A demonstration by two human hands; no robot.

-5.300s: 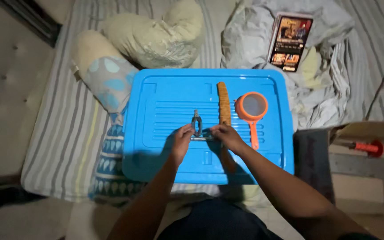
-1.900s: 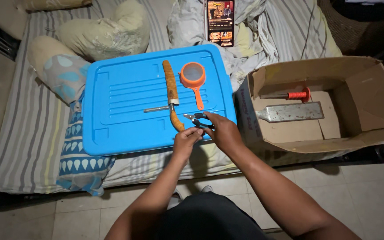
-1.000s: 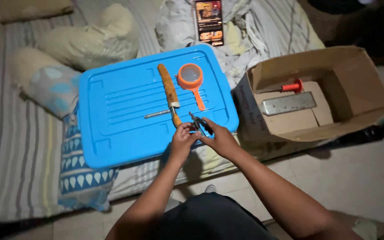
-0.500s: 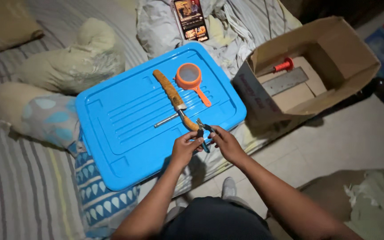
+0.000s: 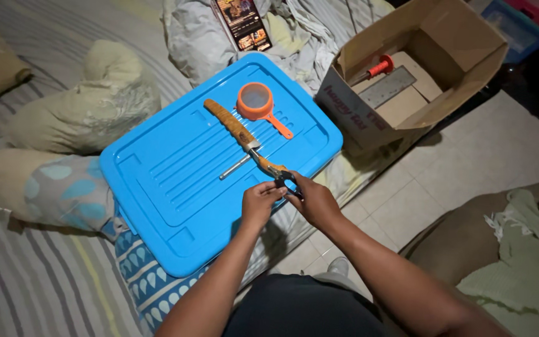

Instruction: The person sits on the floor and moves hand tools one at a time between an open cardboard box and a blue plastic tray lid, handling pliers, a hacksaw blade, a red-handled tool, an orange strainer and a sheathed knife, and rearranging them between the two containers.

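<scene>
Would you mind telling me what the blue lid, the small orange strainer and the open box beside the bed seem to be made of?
Blue lid: likely moulded plastic, smooth and slightly glossy, with raised ribs and an even colour.
Orange strainer: probably plastic rim and handle; the grey centre looks like fine mesh, material unclear.
Open box: corrugated cardboard, matte brown, with folded flaps and creased edges.

lit phone screen [image 5: 242,23] on bedding | open brown cardboard box [image 5: 463,37], red-printed side

Both forearms reach fwd, converging. Left hand [image 5: 258,201] & right hand [image 5: 312,201] sit close together, fingers curled in a pinch, fingertips nearly touching. Wrists roughly level.
</scene>
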